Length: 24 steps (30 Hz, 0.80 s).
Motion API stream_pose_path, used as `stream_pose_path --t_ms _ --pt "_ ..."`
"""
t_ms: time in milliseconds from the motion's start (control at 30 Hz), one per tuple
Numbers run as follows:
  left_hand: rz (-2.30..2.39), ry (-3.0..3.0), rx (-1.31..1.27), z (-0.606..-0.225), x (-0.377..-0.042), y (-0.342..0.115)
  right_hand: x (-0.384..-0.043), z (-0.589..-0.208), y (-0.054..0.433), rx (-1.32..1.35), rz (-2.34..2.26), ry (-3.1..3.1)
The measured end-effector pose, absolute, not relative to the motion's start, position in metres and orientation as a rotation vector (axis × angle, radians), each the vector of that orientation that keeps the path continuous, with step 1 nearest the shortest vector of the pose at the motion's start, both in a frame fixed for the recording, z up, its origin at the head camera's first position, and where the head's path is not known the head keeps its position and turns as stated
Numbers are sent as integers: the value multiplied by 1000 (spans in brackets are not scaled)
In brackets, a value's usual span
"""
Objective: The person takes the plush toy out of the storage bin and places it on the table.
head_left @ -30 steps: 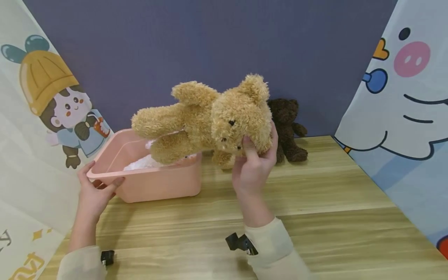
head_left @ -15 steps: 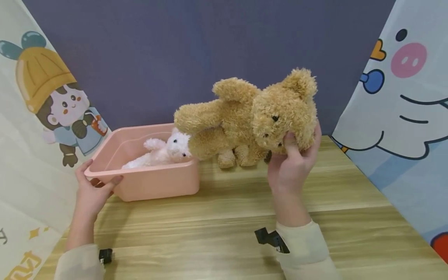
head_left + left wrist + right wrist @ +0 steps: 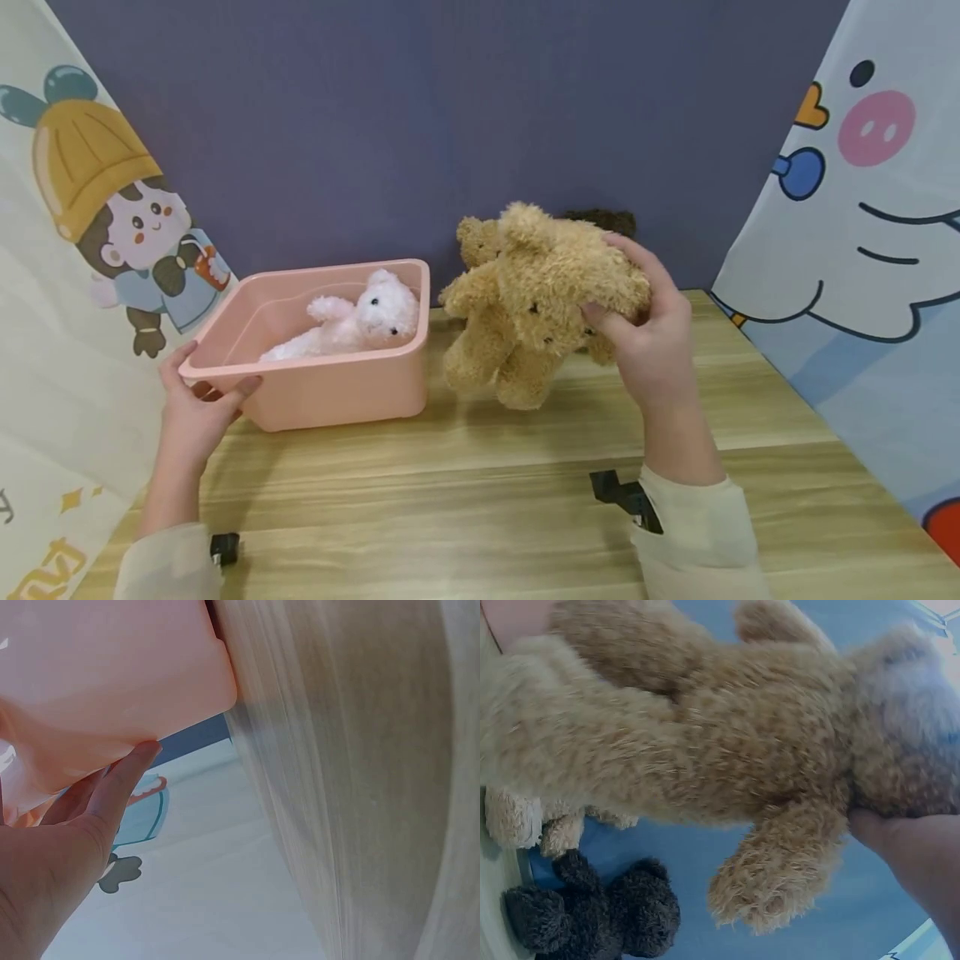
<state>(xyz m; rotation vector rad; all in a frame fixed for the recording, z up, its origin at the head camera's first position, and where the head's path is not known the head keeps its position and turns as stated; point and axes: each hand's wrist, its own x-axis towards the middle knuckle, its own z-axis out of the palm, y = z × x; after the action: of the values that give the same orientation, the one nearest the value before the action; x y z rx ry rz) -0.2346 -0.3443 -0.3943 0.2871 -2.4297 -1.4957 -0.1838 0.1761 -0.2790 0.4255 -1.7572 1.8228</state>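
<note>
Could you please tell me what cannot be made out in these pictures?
Head: most of the dark brown plush bear, behind the large golden plush bear and right hand.
Head: most of the small tan plush bear, behind the golden bear.
Head: lower end of the white plush bear, behind the near wall of the pink plastic tub.
Right wrist: golden bear's head, hazy and cut by right edge.

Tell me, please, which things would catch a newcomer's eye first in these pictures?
Probably the large tan teddy bear first, gripped in the right hand, to the right of the pink tub. Next would likely come the white plush toy lying inside that tub, which the left hand holds at its near left corner.
</note>
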Motion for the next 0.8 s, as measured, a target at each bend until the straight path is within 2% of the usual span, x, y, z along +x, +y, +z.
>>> stream_pose_path --t_ms 200,800 --pt "-1483 -2447 297 -393 -235 -344 -186 -287 177 568 1553 -2114" --pt "-1453 -2475 306 -394 -236 -345 -203 -303 176 782 1481 -2473"
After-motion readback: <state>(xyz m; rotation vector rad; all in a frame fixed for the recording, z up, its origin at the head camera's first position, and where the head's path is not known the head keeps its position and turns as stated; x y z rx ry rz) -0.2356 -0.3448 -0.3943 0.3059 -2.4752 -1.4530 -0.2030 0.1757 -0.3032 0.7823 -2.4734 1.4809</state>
